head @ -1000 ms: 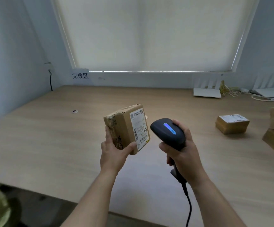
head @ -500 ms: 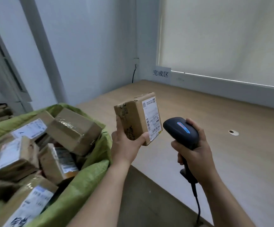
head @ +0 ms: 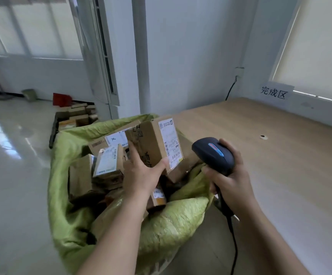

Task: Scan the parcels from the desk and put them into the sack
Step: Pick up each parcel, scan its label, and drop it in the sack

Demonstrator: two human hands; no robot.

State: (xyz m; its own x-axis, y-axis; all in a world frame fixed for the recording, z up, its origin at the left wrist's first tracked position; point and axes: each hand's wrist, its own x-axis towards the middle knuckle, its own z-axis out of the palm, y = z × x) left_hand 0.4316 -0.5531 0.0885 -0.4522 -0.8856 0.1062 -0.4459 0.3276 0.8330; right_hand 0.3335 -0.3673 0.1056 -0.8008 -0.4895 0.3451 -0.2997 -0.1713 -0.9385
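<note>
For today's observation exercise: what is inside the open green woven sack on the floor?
The green woven sack holds several brown cardboard parcels with white labels, piled loosely. The left hand and its held cardboard parcel cover some; the sack's bottom is hidden.

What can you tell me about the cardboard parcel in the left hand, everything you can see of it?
The parcel is a small brown cardboard box, taped, with dark print on its side face and a white shipping label with barcodes on the face turned right, toward the scanner. It is tilted, held above the open green sack, over other boxes already inside. The left hand holds it from below, thumb near the label's lower edge, fingers along the printed side. It looks intact, corners slightly scuffed.
</note>
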